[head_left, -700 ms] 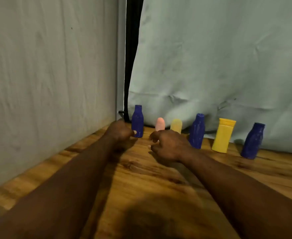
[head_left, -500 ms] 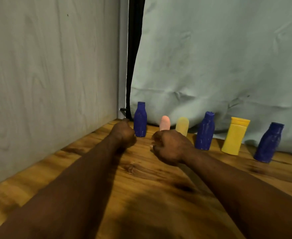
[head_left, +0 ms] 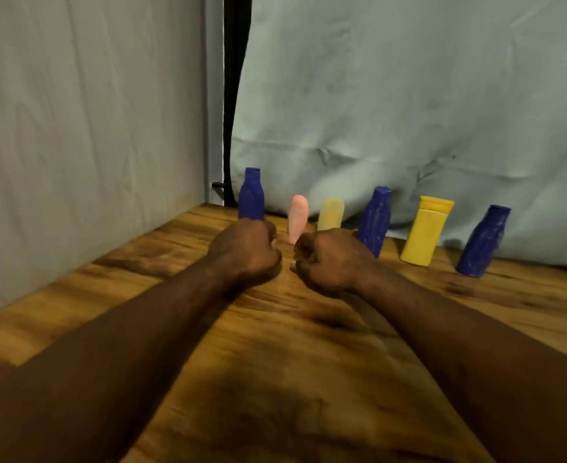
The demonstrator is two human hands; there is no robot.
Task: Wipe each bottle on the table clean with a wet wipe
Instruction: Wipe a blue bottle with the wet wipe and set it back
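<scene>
Bottles — 6 standing: 3 blue, 2 yellow, 1 pink.

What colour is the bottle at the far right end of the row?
The far-right bottle is dark blue, seen in the head view.

**A staged corner, dressed like a small studio**

On my feed this reads as an improvised recording set rather than a kitchen or a shop. A varnished wooden table sits in the angle between a plain pale wall on the left and a creased, pale green cloth hung behind it as a backdrop. A dark gap shows where they meet. A row of plastic bottles, blue, pink and yellow, stands along the cloth, spaced like props.
</scene>
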